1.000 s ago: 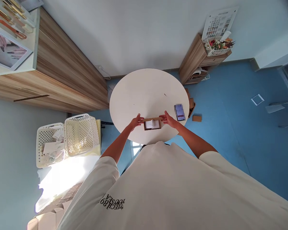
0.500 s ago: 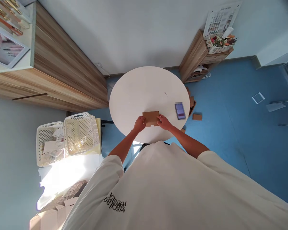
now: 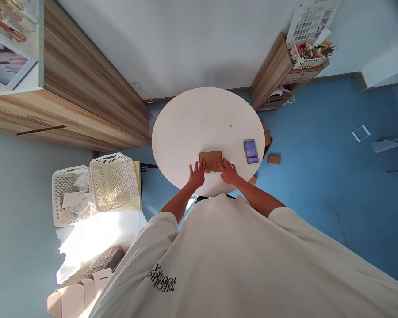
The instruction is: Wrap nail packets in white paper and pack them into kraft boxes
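A small brown cardboard box (image 3: 211,160) lies flat on the round white table (image 3: 189,115), near its front edge. The lid looks closed, with a small pale notch at the middle of the near side. My left hand (image 3: 197,175) is open at the left end of the box, fingers spread, the fingertips by its corner. At the right end my right hand (image 3: 229,171) is open too, its outstretched fingers touching the box's edge. A blurred purple item (image 3: 251,151) lies on the table to the right of my right hand.
Two white perforated baskets (image 3: 110,183) stand at the left, the farther one holding bags. Flattened cardboard (image 3: 82,291) is stacked at lower left. A wooden cabinet (image 3: 96,66) rises at back left. Brown boxes (image 3: 273,159) lie on the blue floor, right of the table.
Both hands have loosened from gripping the box's ends; their fingers are now stretched out flat. The box remains at about the same place on the table. The camera view has shifted slightly.
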Tool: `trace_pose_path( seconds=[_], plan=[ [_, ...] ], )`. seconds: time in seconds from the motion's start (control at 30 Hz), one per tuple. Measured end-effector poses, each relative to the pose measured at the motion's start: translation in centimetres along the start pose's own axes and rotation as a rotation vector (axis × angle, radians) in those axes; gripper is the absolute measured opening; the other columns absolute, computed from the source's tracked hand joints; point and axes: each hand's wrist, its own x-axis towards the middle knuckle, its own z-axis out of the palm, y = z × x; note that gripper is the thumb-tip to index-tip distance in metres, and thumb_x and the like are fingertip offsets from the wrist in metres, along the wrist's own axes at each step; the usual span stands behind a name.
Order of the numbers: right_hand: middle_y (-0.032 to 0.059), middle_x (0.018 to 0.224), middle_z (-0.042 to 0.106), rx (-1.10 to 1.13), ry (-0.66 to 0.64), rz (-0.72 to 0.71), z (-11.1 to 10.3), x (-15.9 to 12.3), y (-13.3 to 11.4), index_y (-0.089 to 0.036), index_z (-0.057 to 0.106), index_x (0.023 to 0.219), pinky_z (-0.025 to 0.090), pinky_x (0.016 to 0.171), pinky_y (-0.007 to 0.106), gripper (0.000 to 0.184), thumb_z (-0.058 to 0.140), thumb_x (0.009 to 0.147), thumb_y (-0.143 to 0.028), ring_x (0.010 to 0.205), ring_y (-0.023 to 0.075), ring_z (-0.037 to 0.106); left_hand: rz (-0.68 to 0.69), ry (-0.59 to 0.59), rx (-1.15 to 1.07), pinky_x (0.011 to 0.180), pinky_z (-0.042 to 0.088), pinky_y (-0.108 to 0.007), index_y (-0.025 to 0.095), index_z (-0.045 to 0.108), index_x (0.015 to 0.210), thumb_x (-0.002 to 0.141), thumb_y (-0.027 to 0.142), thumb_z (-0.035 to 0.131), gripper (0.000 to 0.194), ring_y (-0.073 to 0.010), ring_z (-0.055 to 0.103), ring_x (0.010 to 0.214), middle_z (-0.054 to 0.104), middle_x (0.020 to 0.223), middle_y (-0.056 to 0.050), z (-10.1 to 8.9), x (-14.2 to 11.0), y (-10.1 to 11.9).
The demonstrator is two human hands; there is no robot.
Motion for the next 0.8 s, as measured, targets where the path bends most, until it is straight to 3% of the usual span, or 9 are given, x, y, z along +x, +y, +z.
trace_pose_path(
  seconds=[0.13,0.23,0.33,0.43,0.57,0.7,0.8],
  plan=[
    [0.0244,0.167,0.038,-0.009,-0.023,-0.009,-0.3,0.3,-0.5,-0.017,0.008,0.174,0.022,0.125,0.060,0.093,0.052,0.094,-0.033,0.156,0.0394,0.030,-0.101,0.001,-0.047,0.129,0.012,-0.067,0.023,0.020,0.174,0.086,0.020,0.061,0.096,-0.0402,0.015,0.165,0.016,0.179,-0.018,-0.1,0.3,-0.1],
    [0.0225,0.156,0.050,0.021,-0.050,-0.013,-0.6,0.2,-0.7,-0.019,0.004,0.174,0.025,0.123,0.057,0.096,0.053,0.092,-0.030,0.151,0.0390,0.037,-0.143,-0.019,-0.080,0.127,0.019,-0.064,0.021,0.021,0.173,0.084,0.014,0.058,0.096,-0.0400,0.028,0.160,0.034,0.170,-0.024,-0.4,0.1,0.0],
    [0.0194,0.148,0.057,0.057,-0.031,-0.013,-1.1,0.1,-0.9,-0.023,0.005,0.174,0.028,0.121,0.053,0.099,0.058,0.091,-0.031,0.146,0.0379,0.042,-0.131,0.006,-0.082,0.125,0.023,-0.060,0.022,0.022,0.172,0.084,0.015,0.060,0.095,-0.0386,0.041,0.150,0.052,0.153,-0.022,-1.1,0.0,0.2],
    [0.0187,0.142,0.061,0.060,0.044,-0.001,-2.0,0.2,-1.0,-0.022,0.019,0.173,0.030,0.119,0.050,0.093,0.063,0.091,-0.031,0.140,0.0374,0.048,-0.139,0.072,-0.061,0.124,0.024,-0.057,0.024,0.030,0.168,0.087,0.019,0.063,0.088,-0.0394,0.045,0.144,0.055,0.144,-0.021,-2.2,0.1,0.1],
    [0.0189,0.134,0.066,0.103,0.179,-0.012,-3.9,0.9,-0.6,-0.017,0.046,0.158,0.030,0.119,0.050,0.067,0.060,0.094,-0.027,0.129,0.0368,0.056,-0.111,0.106,-0.057,0.123,0.025,-0.058,0.024,0.045,0.157,0.096,0.025,0.059,0.063,-0.0402,0.050,0.138,0.063,0.134,-0.020,-4.1,1.0,-0.8],
    [0.0146,0.123,0.072,0.175,0.174,-0.052,-5.7,1.8,0.1,-0.019,0.057,0.146,0.038,0.111,0.049,0.052,0.060,0.096,-0.029,0.114,0.0337,0.063,-0.078,0.083,-0.087,0.119,0.031,-0.055,0.025,0.055,0.144,0.099,0.029,0.062,0.046,-0.0374,0.058,0.127,0.068,0.121,-0.016,-5.6,2.2,-1.9],
    [0.0142,0.132,0.067,0.195,0.164,-0.036,-6.5,2.6,0.5,-0.022,0.060,0.144,0.046,0.104,0.046,0.049,0.062,0.096,-0.031,0.115,0.0327,0.061,-0.088,0.063,-0.142,0.113,0.039,-0.052,0.028,0.061,0.134,0.096,0.032,0.069,0.039,-0.0360,0.059,0.123,0.064,0.123,-0.014,-6.6,3.1,-2.3]
  ],
)
